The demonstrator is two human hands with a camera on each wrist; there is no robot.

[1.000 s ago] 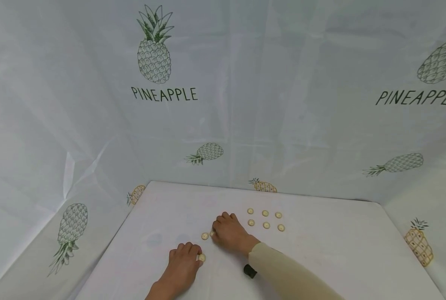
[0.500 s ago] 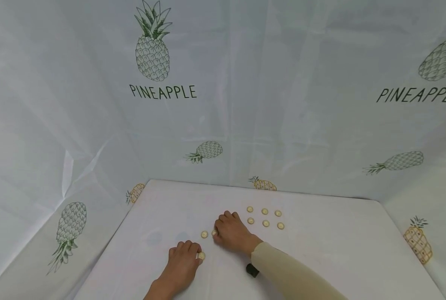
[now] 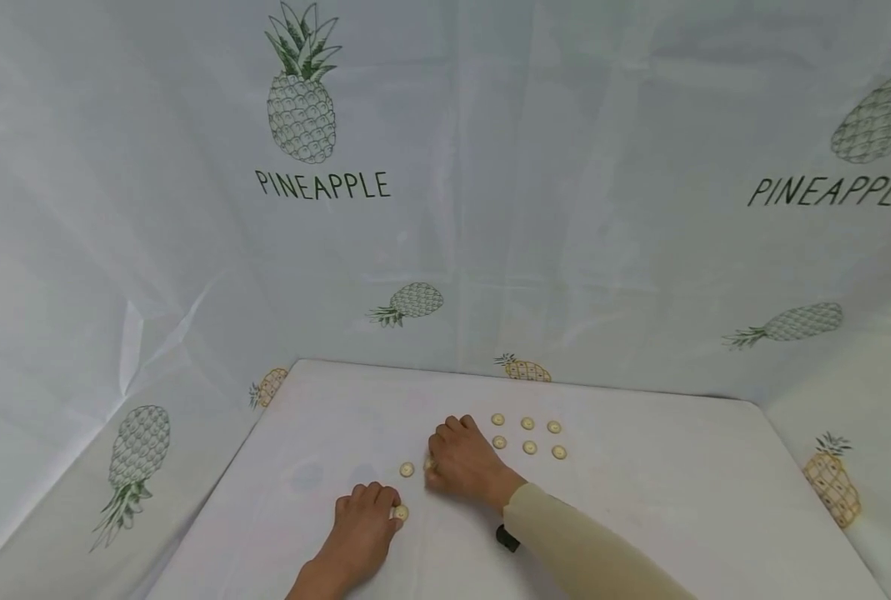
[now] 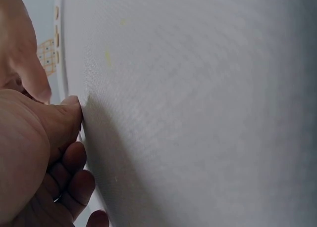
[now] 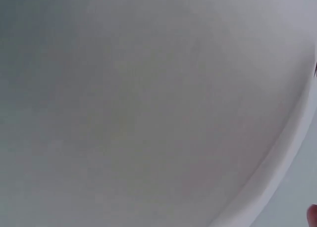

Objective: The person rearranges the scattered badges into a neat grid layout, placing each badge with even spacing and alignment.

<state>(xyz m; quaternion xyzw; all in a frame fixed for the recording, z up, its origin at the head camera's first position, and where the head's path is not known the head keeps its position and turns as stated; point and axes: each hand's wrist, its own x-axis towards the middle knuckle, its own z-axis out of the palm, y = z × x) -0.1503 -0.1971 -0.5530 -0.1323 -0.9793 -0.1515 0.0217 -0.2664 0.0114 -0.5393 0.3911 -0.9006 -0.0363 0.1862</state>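
Note:
In the head view, my left hand (image 3: 361, 527) rests low on the white table, its thumb and forefinger at a small round cream disc (image 3: 402, 513) marked on its face. My right hand (image 3: 463, 460), reaching in from the right, pinches a second cream disc (image 3: 429, 464), mostly hidden by the fingers. Just left of it a loose cream disc (image 3: 407, 470) lies flat. The left wrist view catches the left thumb (image 4: 64, 118) against the tabletop, but no held disc shows there. Only a fingertip (image 5: 312, 216) enters the right wrist view.
Several more cream discs (image 3: 529, 447) lie in two short rows beyond the right hand. A black object (image 3: 507, 538) sits by the right sleeve (image 3: 580, 542). Pineapple-printed white sheeting (image 3: 550, 208) surrounds the white table (image 3: 678, 483) at the back and sides.
My right hand has slid slightly right with its disc, widening the gap to the loose disc. The left hand stays at its disc. The head view has shifted a little.

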